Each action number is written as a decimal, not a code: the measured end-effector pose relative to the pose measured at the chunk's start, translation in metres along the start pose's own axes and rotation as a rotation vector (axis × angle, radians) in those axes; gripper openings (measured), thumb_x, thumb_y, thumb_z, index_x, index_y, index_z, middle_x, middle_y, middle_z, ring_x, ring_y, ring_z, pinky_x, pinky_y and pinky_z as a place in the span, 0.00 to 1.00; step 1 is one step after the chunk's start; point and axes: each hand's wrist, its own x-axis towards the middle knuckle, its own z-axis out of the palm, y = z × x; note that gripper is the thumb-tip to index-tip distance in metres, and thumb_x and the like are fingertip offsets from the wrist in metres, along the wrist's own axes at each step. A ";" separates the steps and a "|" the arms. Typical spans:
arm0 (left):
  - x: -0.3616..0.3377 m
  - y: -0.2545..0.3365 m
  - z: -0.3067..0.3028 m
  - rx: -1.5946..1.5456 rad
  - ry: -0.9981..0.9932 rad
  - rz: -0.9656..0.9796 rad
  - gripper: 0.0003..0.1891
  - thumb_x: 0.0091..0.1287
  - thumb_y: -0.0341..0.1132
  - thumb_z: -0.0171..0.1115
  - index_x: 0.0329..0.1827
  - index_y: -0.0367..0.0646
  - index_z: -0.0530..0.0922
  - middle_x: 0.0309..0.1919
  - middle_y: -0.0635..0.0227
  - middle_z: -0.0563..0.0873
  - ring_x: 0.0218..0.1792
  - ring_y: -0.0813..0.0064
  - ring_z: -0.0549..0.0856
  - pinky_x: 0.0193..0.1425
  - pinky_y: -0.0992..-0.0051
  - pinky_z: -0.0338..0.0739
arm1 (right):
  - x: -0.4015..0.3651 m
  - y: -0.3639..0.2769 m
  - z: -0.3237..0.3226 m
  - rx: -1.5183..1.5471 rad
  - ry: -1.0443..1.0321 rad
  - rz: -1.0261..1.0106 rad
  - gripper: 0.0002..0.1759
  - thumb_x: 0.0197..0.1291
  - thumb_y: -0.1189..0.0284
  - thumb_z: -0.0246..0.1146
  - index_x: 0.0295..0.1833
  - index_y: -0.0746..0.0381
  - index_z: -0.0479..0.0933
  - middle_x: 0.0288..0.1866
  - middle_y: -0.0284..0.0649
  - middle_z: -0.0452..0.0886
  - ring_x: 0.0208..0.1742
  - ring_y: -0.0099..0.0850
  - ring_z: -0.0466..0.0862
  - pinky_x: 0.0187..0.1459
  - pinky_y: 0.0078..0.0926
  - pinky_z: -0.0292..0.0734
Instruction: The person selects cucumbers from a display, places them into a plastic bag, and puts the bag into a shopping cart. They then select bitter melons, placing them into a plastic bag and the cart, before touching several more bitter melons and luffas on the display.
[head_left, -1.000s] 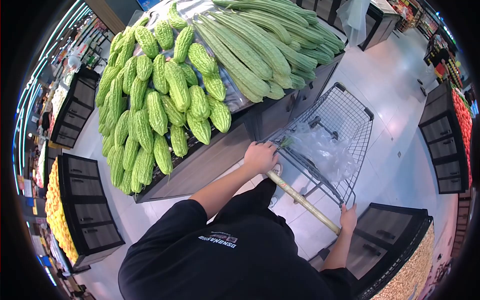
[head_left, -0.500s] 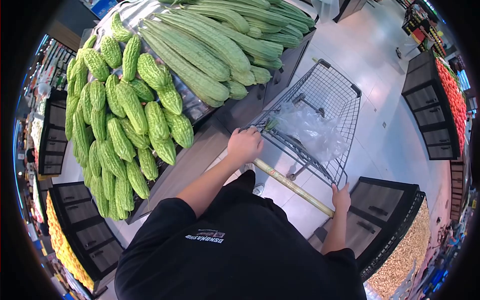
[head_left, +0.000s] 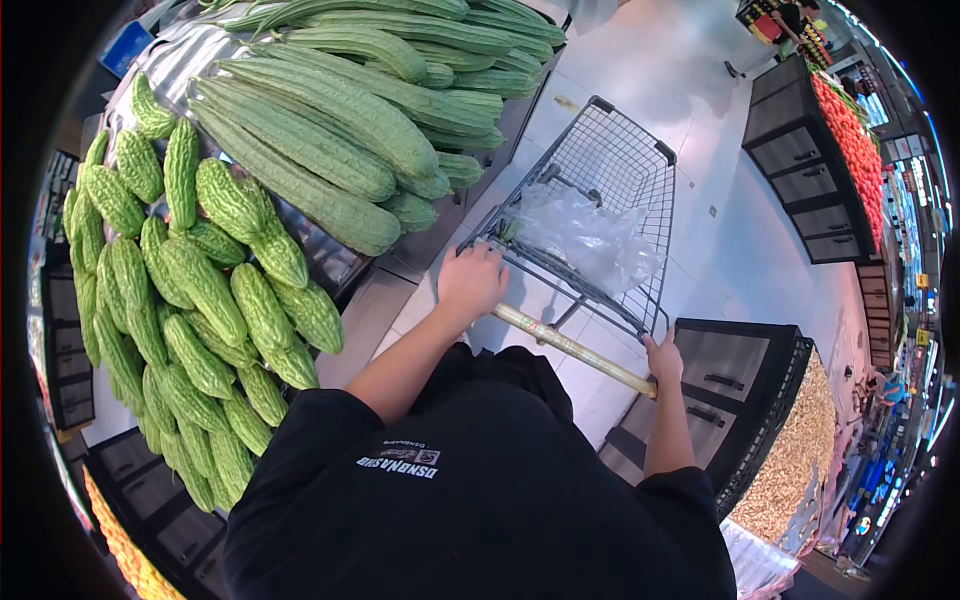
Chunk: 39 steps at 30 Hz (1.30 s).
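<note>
A wire shopping cart [head_left: 622, 140] stands in front of me, its basket pointing away. My left hand [head_left: 473, 280] is closed over the left end of the cart's handle bar [head_left: 575, 348], where the bar meets the frame. At the right rear corner, my right hand [head_left: 664, 360] is wrapped round the cart's frame beside the other end of the bar. In the basket lies a crumpled clear plastic bag [head_left: 590, 238] with something green at its left side; its contents are hard to make out.
Close on the left, a stand holds a pile of bitter melons [head_left: 205, 290] and long ridged luffas [head_left: 330, 120]. A dark cabinet with a bin of peanuts [head_left: 785, 455] is at right. Further off are red produce [head_left: 850, 150] and a person [head_left: 795, 22]. Yellow fruit [head_left: 125, 540] shows lower left.
The bitter melons and luffas have shifted left and down in view, and the right-hand stands have shifted left and up. Both hands keep their hold on the cart.
</note>
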 end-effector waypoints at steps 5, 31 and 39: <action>0.021 0.002 0.006 -0.024 0.046 0.013 0.14 0.69 0.46 0.59 0.42 0.45 0.84 0.43 0.64 0.87 0.49 0.63 0.86 0.69 0.49 0.70 | 0.021 0.001 -0.003 0.020 -0.014 -0.010 0.51 0.67 0.41 0.58 0.82 0.62 0.49 0.63 0.59 0.80 0.64 0.53 0.81 0.64 0.49 0.75; 0.148 0.031 0.007 0.101 -0.050 -0.040 0.15 0.66 0.47 0.59 0.39 0.47 0.86 0.34 0.64 0.90 0.41 0.64 0.89 0.59 0.57 0.74 | 0.163 -0.040 -0.059 -0.091 0.013 -0.055 0.49 0.68 0.45 0.57 0.82 0.64 0.48 0.59 0.63 0.81 0.59 0.57 0.83 0.61 0.50 0.77; 0.193 0.049 0.010 0.148 -0.225 -0.097 0.17 0.68 0.49 0.54 0.42 0.49 0.87 0.39 0.61 0.91 0.45 0.64 0.89 0.59 0.57 0.72 | 0.199 -0.051 -0.091 -0.068 0.004 -0.021 0.48 0.66 0.50 0.59 0.82 0.62 0.48 0.65 0.61 0.76 0.61 0.56 0.82 0.61 0.49 0.78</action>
